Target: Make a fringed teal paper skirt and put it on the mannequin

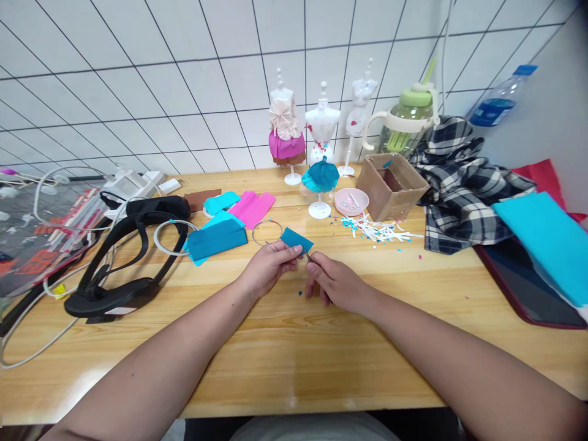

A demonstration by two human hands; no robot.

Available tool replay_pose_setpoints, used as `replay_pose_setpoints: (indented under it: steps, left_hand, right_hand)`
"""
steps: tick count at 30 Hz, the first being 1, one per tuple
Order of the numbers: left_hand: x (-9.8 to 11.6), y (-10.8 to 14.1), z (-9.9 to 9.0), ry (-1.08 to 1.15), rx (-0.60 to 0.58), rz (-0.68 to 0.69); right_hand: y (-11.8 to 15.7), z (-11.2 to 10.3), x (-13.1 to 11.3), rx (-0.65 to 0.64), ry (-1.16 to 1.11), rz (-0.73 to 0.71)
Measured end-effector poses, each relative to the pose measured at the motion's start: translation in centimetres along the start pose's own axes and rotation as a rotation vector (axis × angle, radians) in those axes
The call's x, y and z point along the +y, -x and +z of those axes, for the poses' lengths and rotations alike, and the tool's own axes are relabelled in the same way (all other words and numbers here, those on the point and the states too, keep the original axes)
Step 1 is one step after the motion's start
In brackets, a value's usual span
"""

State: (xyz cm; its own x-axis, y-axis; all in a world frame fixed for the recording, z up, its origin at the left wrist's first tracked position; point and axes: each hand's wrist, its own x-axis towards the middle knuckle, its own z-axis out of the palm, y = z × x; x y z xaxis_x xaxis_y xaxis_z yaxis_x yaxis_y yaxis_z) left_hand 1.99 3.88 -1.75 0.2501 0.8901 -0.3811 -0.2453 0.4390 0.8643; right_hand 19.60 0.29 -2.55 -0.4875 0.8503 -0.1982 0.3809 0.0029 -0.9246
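Note:
Near the middle of the wooden table (257,343), my left hand (272,264) pinches a small dark teal piece (296,239) along its lower edge. My right hand (333,278) is closed around a small dark metal tool (309,257), whose tip meets the piece's lower right corner. Most of the tool is hidden in the fingers, perhaps small scissors. A tiny teal scrap (300,293) lies below, between the hands. Just left of the piece rests a thin ring (267,233). Further left are folded teal sheets (218,241) and a pink sheet (252,209).
Three small mannequins stand at the back, one with a teal skirt (320,176). Right of them are a pink dish (351,202), paper shreds (381,230), a cardboard box (391,187), a green-lidded jug (408,119) and plaid cloth (463,184). A black headset (133,291) lies left.

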Motion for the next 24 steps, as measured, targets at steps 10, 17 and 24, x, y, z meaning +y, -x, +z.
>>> replay_pose_setpoints:
  steps: [10, 17, 24]
  left_hand:
    - [0.1, -0.2, -0.4, 0.019, -0.023, -0.009]
    - [-0.3, -0.3, -0.6, -0.058, -0.073, 0.0]
    - [-0.5, -0.4, -0.9, -0.093, -0.121, -0.004]
  right_hand:
    - [0.6, -1.0, -0.1, 0.039, 0.018, 0.041]
    - [0.3, -1.0, 0.1, 0.082, 0.04, -0.001]
    - [0.2, -1.3, 0.1, 0.055, -0.041, 0.004]
